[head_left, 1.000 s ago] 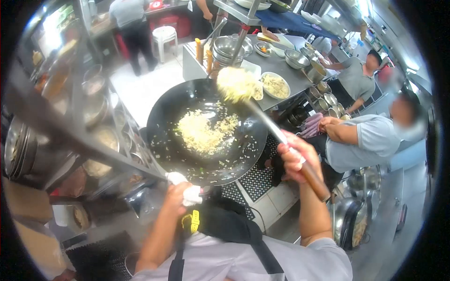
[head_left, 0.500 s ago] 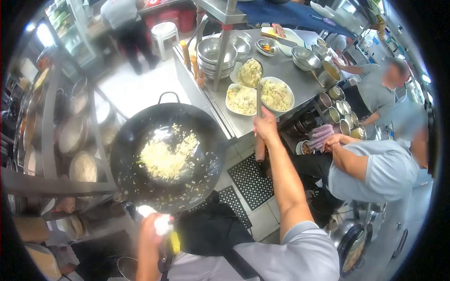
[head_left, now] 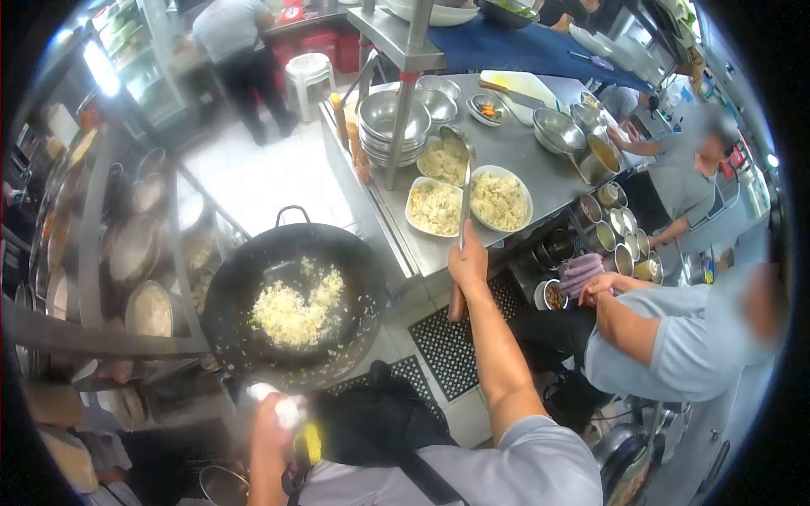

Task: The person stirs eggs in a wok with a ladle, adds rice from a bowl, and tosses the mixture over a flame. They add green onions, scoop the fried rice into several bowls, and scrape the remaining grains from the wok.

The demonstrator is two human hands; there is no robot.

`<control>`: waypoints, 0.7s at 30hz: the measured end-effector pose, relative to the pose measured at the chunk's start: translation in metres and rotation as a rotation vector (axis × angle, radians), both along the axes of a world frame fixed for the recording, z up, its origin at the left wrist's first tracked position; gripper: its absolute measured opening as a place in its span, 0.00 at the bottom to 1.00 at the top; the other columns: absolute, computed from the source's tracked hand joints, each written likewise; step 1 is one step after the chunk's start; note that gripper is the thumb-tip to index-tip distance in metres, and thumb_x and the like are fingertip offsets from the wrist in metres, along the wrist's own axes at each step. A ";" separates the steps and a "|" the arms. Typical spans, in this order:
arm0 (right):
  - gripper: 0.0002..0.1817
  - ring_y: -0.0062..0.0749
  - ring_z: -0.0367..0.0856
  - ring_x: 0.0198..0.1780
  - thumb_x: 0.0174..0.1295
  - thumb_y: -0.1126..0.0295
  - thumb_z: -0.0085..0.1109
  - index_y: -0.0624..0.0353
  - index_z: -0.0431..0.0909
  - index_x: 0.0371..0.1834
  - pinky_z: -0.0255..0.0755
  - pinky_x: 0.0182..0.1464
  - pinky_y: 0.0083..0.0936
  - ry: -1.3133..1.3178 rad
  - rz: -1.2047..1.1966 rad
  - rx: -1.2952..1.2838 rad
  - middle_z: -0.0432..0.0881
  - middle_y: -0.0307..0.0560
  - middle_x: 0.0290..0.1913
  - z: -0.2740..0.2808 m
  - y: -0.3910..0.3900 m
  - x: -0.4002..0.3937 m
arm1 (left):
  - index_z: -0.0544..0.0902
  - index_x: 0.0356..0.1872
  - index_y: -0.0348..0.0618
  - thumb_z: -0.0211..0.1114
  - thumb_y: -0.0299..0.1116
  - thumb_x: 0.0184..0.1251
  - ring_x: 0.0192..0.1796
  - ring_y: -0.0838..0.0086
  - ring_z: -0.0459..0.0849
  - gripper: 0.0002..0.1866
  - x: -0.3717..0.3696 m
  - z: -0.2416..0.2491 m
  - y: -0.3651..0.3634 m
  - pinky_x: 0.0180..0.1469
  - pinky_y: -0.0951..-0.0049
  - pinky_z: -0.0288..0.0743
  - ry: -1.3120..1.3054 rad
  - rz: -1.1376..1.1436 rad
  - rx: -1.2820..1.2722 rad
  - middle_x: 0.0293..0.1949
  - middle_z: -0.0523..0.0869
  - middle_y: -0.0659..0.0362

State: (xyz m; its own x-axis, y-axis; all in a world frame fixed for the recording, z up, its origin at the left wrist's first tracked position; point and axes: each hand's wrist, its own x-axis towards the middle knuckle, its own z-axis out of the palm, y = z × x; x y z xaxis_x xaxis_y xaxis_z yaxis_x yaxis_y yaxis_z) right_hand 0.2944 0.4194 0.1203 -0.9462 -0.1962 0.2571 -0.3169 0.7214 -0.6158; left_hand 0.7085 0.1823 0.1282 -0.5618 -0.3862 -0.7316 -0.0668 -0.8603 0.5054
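My right hand [head_left: 469, 263] is closed around the handle of a ladle [head_left: 467, 192]. The ladle's metal head is over the back one of three white bowls, at the fried rice [head_left: 442, 162] in it. Nearer me, a left bowl [head_left: 408, 216] and a right bowl [head_left: 530, 202] are also heaped with rice. My left hand [head_left: 268, 422] grips a white cloth [head_left: 288, 411] by the near rim of a black wok [head_left: 245, 270]. Loose fried rice [head_left: 297, 310] lies in the wok, with grains stuck along its side.
Stacked metal bowls [head_left: 393, 118] and a cutting board with a knife [head_left: 516, 94] are on the steel counter [head_left: 498, 139]. To my right stands a co-worker [head_left: 650, 329] with hands together; another person [head_left: 683, 169] works beyond. A rack of pans [head_left: 135, 249] is at left.
The heap of rice in the ladle has gone down into the back bowl, and the metal head now shows. A co-worker's hand has left the cutting board. The view has shifted slightly.
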 end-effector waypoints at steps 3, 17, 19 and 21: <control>0.35 0.62 0.79 0.40 0.56 0.70 0.53 0.62 0.59 0.70 0.72 0.44 0.48 -0.028 0.008 0.080 0.80 0.68 0.37 -0.005 0.000 0.004 | 0.74 0.38 0.34 0.55 0.30 0.58 0.33 0.56 0.84 0.10 0.003 -0.005 -0.002 0.32 0.60 0.79 0.014 -0.012 0.041 0.34 0.83 0.44; 0.34 0.62 0.78 0.44 0.57 0.72 0.53 0.61 0.59 0.70 0.71 0.47 0.46 0.089 0.014 0.045 0.79 0.67 0.42 -0.026 -0.012 0.012 | 0.71 0.43 0.36 0.53 0.29 0.59 0.35 0.56 0.82 0.12 -0.002 -0.016 -0.031 0.36 0.55 0.79 0.044 -0.065 0.175 0.36 0.80 0.45; 0.33 0.62 0.78 0.45 0.57 0.72 0.53 0.63 0.60 0.70 0.71 0.48 0.46 0.128 0.002 0.011 0.79 0.68 0.44 -0.026 -0.018 0.014 | 0.71 0.44 0.35 0.53 0.28 0.58 0.35 0.56 0.83 0.13 -0.003 -0.014 -0.036 0.35 0.55 0.79 0.039 -0.074 0.181 0.36 0.80 0.45; 0.33 0.61 0.78 0.47 0.57 0.73 0.53 0.64 0.61 0.69 0.71 0.49 0.45 0.132 -0.008 -0.001 0.79 0.69 0.45 -0.027 -0.020 0.022 | 0.71 0.44 0.35 0.53 0.28 0.58 0.35 0.56 0.83 0.13 0.001 -0.015 -0.036 0.35 0.55 0.79 0.035 -0.084 0.186 0.36 0.80 0.45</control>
State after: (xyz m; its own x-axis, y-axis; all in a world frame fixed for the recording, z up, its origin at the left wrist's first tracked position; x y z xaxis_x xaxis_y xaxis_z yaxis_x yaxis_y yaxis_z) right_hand 0.3163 0.3989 0.0930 -0.9056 -0.1882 0.3800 -0.3895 0.7236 -0.5698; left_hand 0.7098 0.1466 0.1129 -0.6124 -0.1971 -0.7655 -0.1271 -0.9313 0.3415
